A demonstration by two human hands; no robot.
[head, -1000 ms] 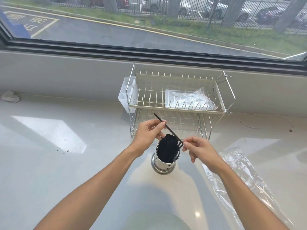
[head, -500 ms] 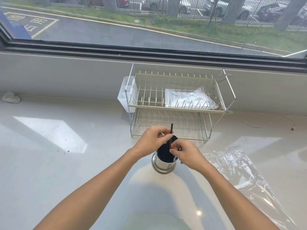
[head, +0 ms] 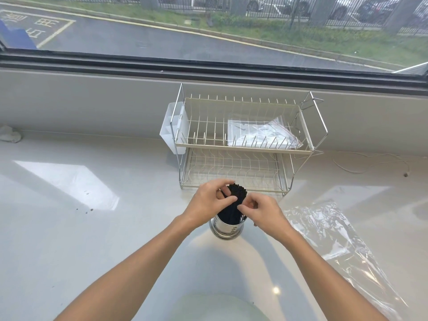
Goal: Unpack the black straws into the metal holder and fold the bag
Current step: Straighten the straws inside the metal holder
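The left hand (head: 206, 205) curled its fingers and thumb round the bundle of black straws (head: 234, 206), while the right hand (head: 260, 210) pinched the bundle's other side with curled fingertips. Just beneath both hands the straws stood in the metal holder (head: 225, 229) on the pale counter (head: 92, 228). Right of the right hand lay the clear bag (head: 333, 235), spread flat, and beyond the fingers stood a wire dish rack (head: 243, 144).

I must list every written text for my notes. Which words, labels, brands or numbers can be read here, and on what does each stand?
"专用": painted yellow characters inside a yellow box on the grey road outside the window, seen upside down; my reading is uncertain.
White printed sheet in the clear plastic bag on the upper tier of the wire dish rack: marks too blurred to read.
Black straws, shiny metal holder, clear crinkled bag: no text visible.
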